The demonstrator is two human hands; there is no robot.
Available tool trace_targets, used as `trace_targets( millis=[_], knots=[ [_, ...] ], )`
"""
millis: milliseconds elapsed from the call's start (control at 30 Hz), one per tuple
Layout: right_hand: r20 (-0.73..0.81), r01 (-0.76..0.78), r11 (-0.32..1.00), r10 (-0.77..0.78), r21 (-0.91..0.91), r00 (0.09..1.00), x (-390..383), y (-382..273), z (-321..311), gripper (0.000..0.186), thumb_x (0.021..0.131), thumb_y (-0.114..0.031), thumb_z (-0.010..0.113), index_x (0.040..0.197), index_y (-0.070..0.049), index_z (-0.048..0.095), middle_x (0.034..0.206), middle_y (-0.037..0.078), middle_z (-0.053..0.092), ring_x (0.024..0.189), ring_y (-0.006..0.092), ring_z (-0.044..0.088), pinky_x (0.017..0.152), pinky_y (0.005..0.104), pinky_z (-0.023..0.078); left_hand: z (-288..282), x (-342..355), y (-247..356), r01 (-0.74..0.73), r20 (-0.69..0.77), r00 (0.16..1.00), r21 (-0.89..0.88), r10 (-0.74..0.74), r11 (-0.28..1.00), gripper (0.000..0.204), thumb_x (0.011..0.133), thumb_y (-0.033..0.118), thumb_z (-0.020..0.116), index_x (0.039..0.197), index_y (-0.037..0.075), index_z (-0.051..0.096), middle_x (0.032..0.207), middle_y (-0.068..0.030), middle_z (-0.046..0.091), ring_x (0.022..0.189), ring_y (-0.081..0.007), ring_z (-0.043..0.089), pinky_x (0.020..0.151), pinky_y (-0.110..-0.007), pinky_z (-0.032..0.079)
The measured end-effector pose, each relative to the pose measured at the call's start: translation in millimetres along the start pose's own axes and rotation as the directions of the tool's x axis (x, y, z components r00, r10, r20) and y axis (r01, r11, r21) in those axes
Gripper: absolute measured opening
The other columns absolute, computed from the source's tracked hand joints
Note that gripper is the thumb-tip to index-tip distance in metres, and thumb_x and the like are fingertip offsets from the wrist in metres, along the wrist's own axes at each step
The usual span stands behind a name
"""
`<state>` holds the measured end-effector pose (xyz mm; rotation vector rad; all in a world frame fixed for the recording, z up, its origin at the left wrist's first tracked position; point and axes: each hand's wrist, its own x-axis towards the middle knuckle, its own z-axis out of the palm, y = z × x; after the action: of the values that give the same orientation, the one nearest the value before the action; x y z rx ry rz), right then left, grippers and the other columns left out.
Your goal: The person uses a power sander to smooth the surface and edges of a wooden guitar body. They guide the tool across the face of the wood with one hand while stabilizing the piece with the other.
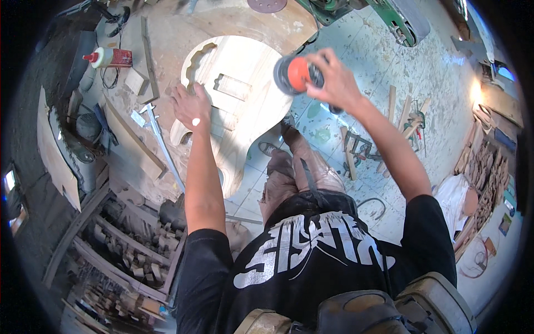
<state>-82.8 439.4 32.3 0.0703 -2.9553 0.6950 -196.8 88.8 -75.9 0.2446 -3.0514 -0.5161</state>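
- Two hands are at work: your left hand (192, 106) lies flat, fingers spread, on the pale guitar-shaped board (239, 94), likely to pin it to the bench (167, 33).
- Your right hand (334, 80) is closed round the orange sander (297, 74), held lifted just beside the board's right edge, disc turned towards you.
- Left arm runs straight; right arm is raised, elbow bent.

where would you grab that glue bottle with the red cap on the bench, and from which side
Take the glue bottle round its pale middle body, coming down from above. It lies on its side on the workbench, red cap pointing left, so the round body is the widest free part. A cable lies close beside it, so sideways approaches look more cluttered. The left hand is nearer; the right hand holds the sander.
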Motion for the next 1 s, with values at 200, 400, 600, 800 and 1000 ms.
trace_targets(
  millis=[200, 400, 600, 800, 1000],
  knots=[
    [0.047, 0.09, 0.995, -0.092, 0.039, 0.995, -13.6, -11.2, 2.3, 0.054, 0.076, -0.028, 0.08, 0.125, -0.018, 0.062, 0.117, 0.014, 0.057, 0.096, 0.038, 0.068, 0.078, 0.0466, 0.061, 0.0, -0.1, -4.7, 0.009, -0.003, 1.0, 0.012, -0.009, 1.0, 0.066, 0.101, 0.047, 0.053, 0.148, 0.0, 0.057, 0.158, -0.0256, 0.052, 0.147, -0.0476, 0.045, 0.122, -0.049, 0.038],
    [0.106, 0.147, 0.984, -0.157, 0.098, 0.982, -61.9, -27.0, 6.9, 0.056, 0.075, -0.027, 0.081, 0.127, -0.018, 0.062, 0.118, 0.014, 0.057, 0.096, 0.0377, 0.069, 0.077, 0.0473, 0.061, -1.4, 0.1, -4.7, -0.002, -0.01, 1.0, 0.023, 0.002, 1.0, 0.067, 0.102, 0.047, 0.052, 0.149, -0.001, 0.056, 0.158, -0.0253, 0.051, 0.148, -0.0473, 0.045, 0.123, -0.048, 0.037],
    [-0.057, 0.032, 0.999, -0.03, 0.044, 0.998, 4.4, 19.1, -0.5, 0.057, 0.078, -0.028, 0.081, 0.13, -0.018, 0.061, 0.119, 0.015, 0.057, 0.099, 0.042, 0.07, 0.077, 0.0511, 0.061, -2.7, 0.6, 3.7, 0.009, 0.034, 0.999, 0.0, -0.009, 1.0, 0.067, 0.102, 0.047, 0.051, 0.149, -0.001, 0.055, 0.161, -0.0259, 0.049, 0.148, -0.0475, 0.045, 0.123, -0.049, 0.037],
    [0.046, 0.116, 0.989, -0.121, 0.096, 0.992, -60.7, -18.7, 9.1, 0.057, 0.073, -0.024, 0.082, 0.126, -0.019, 0.061, 0.118, 0.015, 0.056, 0.1, 0.0384, 0.069, 0.078, 0.0492, 0.061, 2.1, 0.2, -4.7, -0.023, -0.031, 0.999, 0.042, 0.024, 0.999, 0.063, 0.102, 0.045, 0.052, 0.142, -0.003, 0.058, 0.152, -0.0233, 0.056, 0.139, -0.0461, 0.052, 0.117, -0.052, 0.042],
    [0.103, 0.111, 0.992, -0.116, 0.057, 0.988, -34.4, -27.3, 2.2, 0.054, 0.074, -0.025, 0.081, 0.123, -0.017, 0.062, 0.119, 0.015, 0.056, 0.103, 0.0381, 0.068, 0.077, 0.0471, 0.062, -0.3, 0.1, -4.1, -0.016, -0.022, 1.0, 0.036, 0.016, 0.999, 0.063, 0.103, 0.045, 0.051, 0.144, -0.002, 0.058, 0.157, -0.0274, 0.052, 0.146, -0.0484, 0.045, 0.121, -0.05, 0.038]
  ],
)
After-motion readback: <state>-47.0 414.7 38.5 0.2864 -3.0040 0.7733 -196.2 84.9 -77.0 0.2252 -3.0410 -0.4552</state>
